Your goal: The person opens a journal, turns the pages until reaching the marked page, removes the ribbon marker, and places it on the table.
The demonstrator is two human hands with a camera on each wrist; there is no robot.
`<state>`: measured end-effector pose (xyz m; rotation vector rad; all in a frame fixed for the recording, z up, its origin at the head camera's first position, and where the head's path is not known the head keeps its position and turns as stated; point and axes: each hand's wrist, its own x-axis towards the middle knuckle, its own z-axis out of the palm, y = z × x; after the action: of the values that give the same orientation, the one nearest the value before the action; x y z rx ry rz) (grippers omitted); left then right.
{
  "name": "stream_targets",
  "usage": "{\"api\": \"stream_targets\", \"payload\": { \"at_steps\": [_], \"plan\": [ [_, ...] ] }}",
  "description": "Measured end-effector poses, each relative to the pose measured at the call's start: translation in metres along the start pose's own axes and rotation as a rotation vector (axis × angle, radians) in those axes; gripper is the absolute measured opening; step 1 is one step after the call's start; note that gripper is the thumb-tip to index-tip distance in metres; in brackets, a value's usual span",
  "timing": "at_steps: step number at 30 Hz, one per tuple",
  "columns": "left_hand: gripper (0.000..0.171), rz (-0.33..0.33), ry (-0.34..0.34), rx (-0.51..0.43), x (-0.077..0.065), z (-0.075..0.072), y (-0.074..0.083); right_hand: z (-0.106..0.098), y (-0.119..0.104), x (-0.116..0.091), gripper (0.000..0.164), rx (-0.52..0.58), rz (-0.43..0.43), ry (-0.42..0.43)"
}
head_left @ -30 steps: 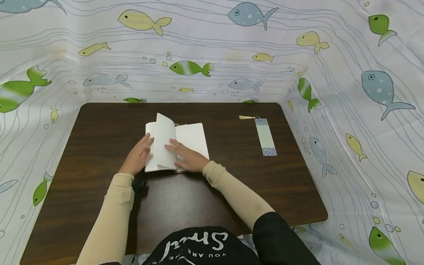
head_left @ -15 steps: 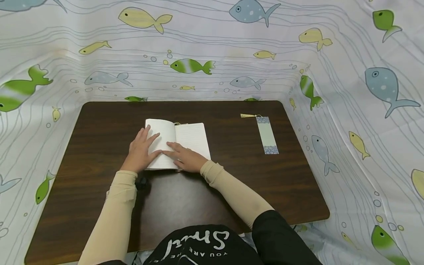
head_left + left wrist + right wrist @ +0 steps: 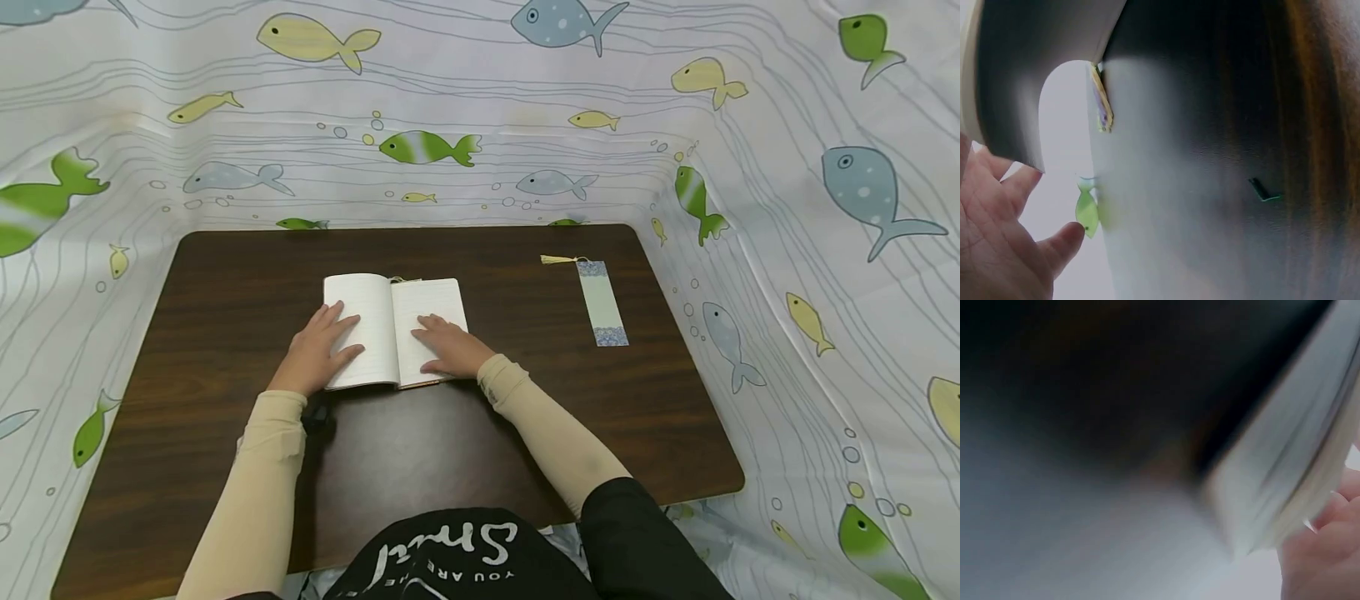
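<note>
A notebook with white lined pages lies spread open on the dark wooden table. My left hand rests on the left page near its outer edge, fingers spread. On the right page lies my right hand, fingers extended and thumb apart. The left wrist view catches my left palm beside the notebook's dark cover. In the right wrist view, blurred page edges slant past my right hand. A small loop of cord shows at the top of the spine.
A pale bookmark with blue patterned ends and a cream tassel lies at the table's back right. Fish-printed white cloth hangs behind and around the table. A small dark object is under the left wrist.
A raised page has come down onto the left side, and the notebook lies flatter. My right hand has moved right, from the left pages onto the right page; my left hand stays on the left.
</note>
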<state>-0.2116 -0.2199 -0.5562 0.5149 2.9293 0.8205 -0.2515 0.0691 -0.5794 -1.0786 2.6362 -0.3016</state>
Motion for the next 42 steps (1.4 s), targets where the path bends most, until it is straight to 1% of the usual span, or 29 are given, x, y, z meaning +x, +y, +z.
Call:
{"api": "stream_targets", "payload": {
  "at_steps": [2, 5, 7, 10, 13, 16, 19, 23, 25, 28, 31, 33, 35, 38, 39, 40, 42],
  "plan": [
    [0.060, -0.004, 0.005, -0.017, -0.001, 0.000, -0.001, 0.000, 0.012, -0.002, 0.082, -0.019, 0.024, -0.014],
    [0.060, -0.014, 0.010, -0.025, -0.003, 0.000, -0.003, -0.002, 0.025, -0.006, 0.096, 0.004, 0.053, -0.058],
    [0.060, -0.018, 0.008, -0.027, -0.005, 0.000, -0.005, -0.004, 0.030, -0.011, 0.104, 0.030, 0.073, -0.103],
    [0.061, -0.014, 0.006, -0.032, -0.005, 0.001, -0.007, -0.012, 0.034, -0.019, 0.110, 0.089, 0.114, -0.158],
    [0.062, 0.002, 0.010, -0.041, -0.003, 0.001, -0.007, -0.020, 0.036, -0.025, 0.113, 0.114, 0.147, -0.171],
    [0.061, 0.006, 0.006, -0.043, -0.002, 0.001, -0.005, -0.021, 0.037, -0.028, 0.113, 0.105, 0.151, -0.164],
    [0.061, -0.001, -0.003, -0.048, -0.003, 0.001, -0.004, -0.020, 0.037, -0.029, 0.109, 0.074, 0.140, -0.143],
    [0.061, -0.002, -0.003, -0.055, -0.003, 0.002, -0.003, -0.018, 0.035, -0.027, 0.101, 0.025, 0.144, -0.094],
    [0.061, 0.000, 0.000, -0.058, -0.003, 0.002, -0.003, -0.016, 0.035, -0.024, 0.100, 0.010, 0.156, -0.066],
    [0.060, 0.004, 0.005, -0.062, -0.003, 0.002, -0.003, -0.012, 0.035, -0.020, 0.107, -0.005, 0.182, -0.017],
    [0.060, 0.003, 0.009, -0.063, -0.004, 0.004, -0.005, -0.009, 0.032, -0.016, 0.121, 0.011, 0.213, 0.022],
    [0.059, 0.000, 0.011, -0.063, -0.004, 0.004, -0.006, -0.010, 0.029, -0.014, 0.127, 0.072, 0.228, 0.048],
    [0.060, -0.005, 0.010, -0.066, -0.005, 0.004, -0.006, -0.010, 0.029, -0.013, 0.129, 0.134, 0.224, 0.067],
    [0.060, -0.008, 0.007, -0.070, -0.005, 0.004, -0.006, -0.012, 0.029, -0.011, 0.121, 0.271, 0.183, 0.115],
    [0.060, -0.009, 0.006, -0.071, -0.005, 0.003, -0.006, -0.013, 0.029, -0.012, 0.117, 0.331, 0.171, 0.134],
    [0.060, -0.008, 0.003, -0.074, -0.005, 0.003, -0.006, -0.014, 0.029, -0.012, 0.112, 0.419, 0.160, 0.153],
    [0.059, -0.005, 0.003, -0.074, -0.005, 0.002, -0.006, -0.017, 0.027, -0.013, 0.102, 0.631, 0.144, 0.196]
  ]
}}
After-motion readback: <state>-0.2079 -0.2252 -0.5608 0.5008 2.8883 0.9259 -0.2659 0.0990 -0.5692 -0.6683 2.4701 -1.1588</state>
